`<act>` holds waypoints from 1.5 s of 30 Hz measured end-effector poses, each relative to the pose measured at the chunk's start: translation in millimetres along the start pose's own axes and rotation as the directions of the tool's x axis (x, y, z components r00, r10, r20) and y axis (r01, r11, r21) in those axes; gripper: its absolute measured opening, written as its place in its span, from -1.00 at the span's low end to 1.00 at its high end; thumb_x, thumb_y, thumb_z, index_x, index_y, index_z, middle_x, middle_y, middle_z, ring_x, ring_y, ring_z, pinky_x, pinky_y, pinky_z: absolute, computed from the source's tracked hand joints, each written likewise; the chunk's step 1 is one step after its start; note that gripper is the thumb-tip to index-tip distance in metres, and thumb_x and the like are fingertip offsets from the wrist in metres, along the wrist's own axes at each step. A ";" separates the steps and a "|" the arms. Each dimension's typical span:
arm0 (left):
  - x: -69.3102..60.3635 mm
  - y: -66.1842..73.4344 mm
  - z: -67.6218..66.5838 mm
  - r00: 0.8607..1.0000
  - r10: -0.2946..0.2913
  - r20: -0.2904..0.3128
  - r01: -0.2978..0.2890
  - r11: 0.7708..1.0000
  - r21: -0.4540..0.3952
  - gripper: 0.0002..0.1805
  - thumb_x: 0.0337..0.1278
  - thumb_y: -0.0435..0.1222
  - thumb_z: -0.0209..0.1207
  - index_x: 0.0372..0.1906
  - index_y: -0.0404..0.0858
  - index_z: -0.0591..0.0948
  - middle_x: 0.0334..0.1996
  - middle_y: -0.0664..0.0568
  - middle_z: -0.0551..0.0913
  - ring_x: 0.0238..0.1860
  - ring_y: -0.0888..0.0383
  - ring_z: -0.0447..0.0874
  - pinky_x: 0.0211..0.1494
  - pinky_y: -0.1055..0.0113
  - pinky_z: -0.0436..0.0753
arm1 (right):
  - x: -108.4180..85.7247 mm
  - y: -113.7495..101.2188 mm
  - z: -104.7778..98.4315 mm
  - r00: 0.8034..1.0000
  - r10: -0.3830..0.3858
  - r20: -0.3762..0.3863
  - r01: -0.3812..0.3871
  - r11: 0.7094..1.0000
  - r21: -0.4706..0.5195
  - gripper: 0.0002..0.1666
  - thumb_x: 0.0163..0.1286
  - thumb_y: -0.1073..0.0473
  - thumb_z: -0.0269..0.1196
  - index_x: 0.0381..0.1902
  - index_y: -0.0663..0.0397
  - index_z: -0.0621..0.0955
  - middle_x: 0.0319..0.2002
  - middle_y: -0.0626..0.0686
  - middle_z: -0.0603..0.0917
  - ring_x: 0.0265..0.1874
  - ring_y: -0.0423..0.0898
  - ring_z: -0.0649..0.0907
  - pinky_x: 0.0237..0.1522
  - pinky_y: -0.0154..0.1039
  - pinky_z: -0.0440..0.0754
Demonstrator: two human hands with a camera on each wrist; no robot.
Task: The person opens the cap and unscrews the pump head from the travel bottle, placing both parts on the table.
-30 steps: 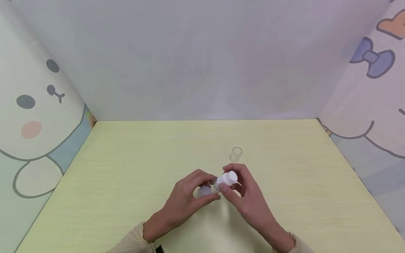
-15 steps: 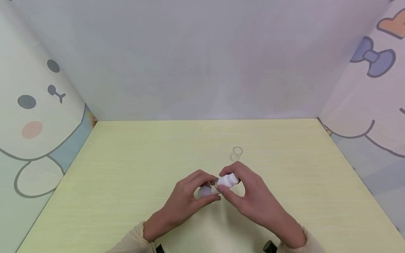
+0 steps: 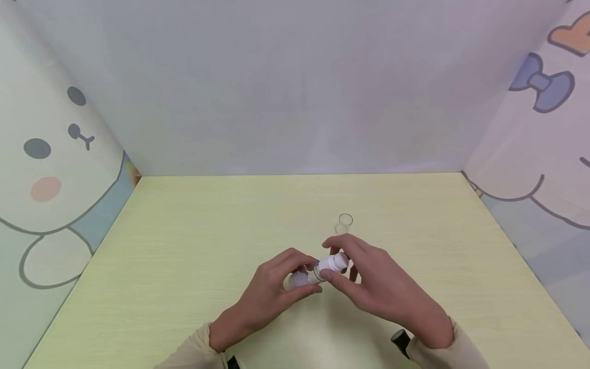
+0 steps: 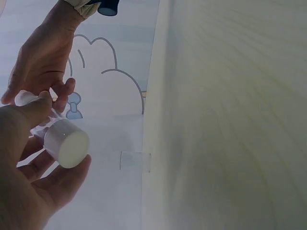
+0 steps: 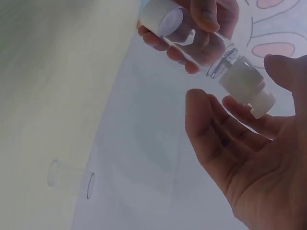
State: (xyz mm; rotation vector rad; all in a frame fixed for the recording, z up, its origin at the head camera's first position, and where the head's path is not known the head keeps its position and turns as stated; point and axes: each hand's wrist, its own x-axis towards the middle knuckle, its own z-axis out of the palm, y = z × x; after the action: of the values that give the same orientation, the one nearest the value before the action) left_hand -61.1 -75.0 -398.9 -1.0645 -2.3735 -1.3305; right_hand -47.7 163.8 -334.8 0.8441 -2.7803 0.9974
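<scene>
My left hand (image 3: 272, 282) grips a small clear pump bottle (image 5: 201, 43) by its body, thumb on one side and fingers on the other. The bottle lies tilted, its white base (image 4: 74, 149) toward the left hand. A white pump head (image 5: 242, 81) sits at the bottle's neck and points right. Around it my right hand (image 3: 378, 277) is spread, thumb and fingers apart with small gaps to the pump in the right wrist view. A clear cylindrical cap (image 5: 72, 179) stands on the table just beyond the right hand.
The pale yellow table (image 3: 207, 225) runs back to a grey wall (image 3: 295, 92). Side panels with cartoon prints (image 3: 46, 154) flank it. A dark wrist device (image 3: 400, 340) shows by the right sleeve.
The right hand first closed round the pump head and has since loosened, its wrist swinging right. The left hand and bottle have hardly moved. The clear cap stays put.
</scene>
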 end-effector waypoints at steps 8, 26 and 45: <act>0.3 0.4 0.1 1.000 -0.004 0.010 0.004 1.000 0.002 -0.63 0.20 -0.13 0.47 0.07 -0.02 0.66 -0.06 0.24 0.67 -0.15 0.32 0.66 -0.11 0.52 0.66 | 1.0 0.3 0.8 0.996 -0.053 -0.076 0.042 0.990 -0.137 -0.84 0.50 -0.05 0.33 -0.08 -0.23 0.60 -0.52 -0.40 0.47 -0.60 -0.52 0.36 -0.54 -0.51 0.39; -0.8 1.0 1.9 1.000 -0.030 0.000 0.030 1.000 0.003 -0.61 0.14 -0.12 0.51 0.05 -0.02 0.67 -0.08 0.23 0.68 -0.15 0.32 0.65 -0.10 0.52 0.66 | 0.3 2.9 0.5 0.969 -0.241 -0.061 0.230 0.962 -0.147 -0.71 0.44 0.11 0.36 0.07 -0.14 0.60 -0.05 -0.27 0.63 -0.26 -0.42 0.59 -0.22 -0.48 0.61; -0.8 -0.1 2.6 1.000 -0.016 0.004 0.016 1.000 0.016 -0.62 0.18 -0.11 0.48 0.06 -0.01 0.67 -0.07 0.26 0.68 -0.15 0.33 0.65 -0.11 0.52 0.66 | -3.1 11.7 1.1 0.983 -0.117 -0.140 0.098 0.986 -0.136 -0.78 0.46 -0.12 0.36 -0.16 -0.26 0.55 -0.62 -0.43 0.39 -0.66 -0.54 0.27 -0.56 -0.56 0.31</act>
State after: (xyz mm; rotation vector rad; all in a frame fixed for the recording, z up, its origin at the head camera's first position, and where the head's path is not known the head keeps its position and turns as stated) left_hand -60.2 -73.4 -400.9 -1.0468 -2.3970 -1.3140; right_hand -51.0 172.2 -343.1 0.8549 -2.6116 0.8178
